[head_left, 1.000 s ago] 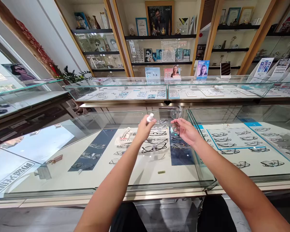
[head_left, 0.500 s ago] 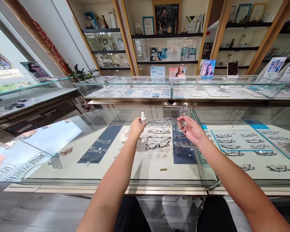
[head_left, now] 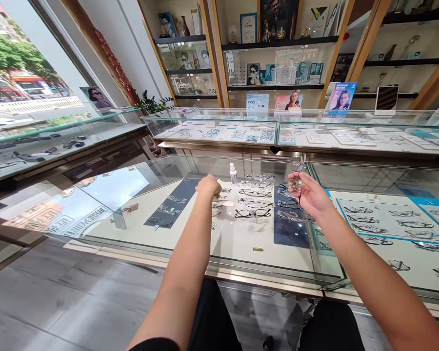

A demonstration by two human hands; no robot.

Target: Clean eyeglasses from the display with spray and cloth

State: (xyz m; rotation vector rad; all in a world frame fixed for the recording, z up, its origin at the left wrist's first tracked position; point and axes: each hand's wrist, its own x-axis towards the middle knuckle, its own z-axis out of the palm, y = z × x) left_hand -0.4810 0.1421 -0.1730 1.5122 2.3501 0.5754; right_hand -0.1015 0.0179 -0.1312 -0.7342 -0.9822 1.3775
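My right hand [head_left: 314, 195] grips a pair of eyeglasses [head_left: 295, 184] by one side, holding it up above the glass counter with a lens facing me. My left hand [head_left: 208, 186] is low over the counter top, its fingers curled together at a pale, crumpled, cloth-like piece [head_left: 225, 186]. The fingertips are mostly hidden, so their exact hold is unclear. Just beyond them a small white spray bottle [head_left: 233, 174] stands upright on the glass, touched by neither hand.
Under the glass counter [head_left: 190, 253] lie rows of eyeglass frames [head_left: 253, 213] on white and dark blue panels. A second glass showcase [head_left: 219, 131] runs across behind, bearing small standing signs [head_left: 289, 102]. Shelves fill the back wall; a window is at left.
My left hand has let go of the spray bottle, which now stands on the counter, and has come down beside it. My right hand still holds the eyeglasses. The view has turned left.
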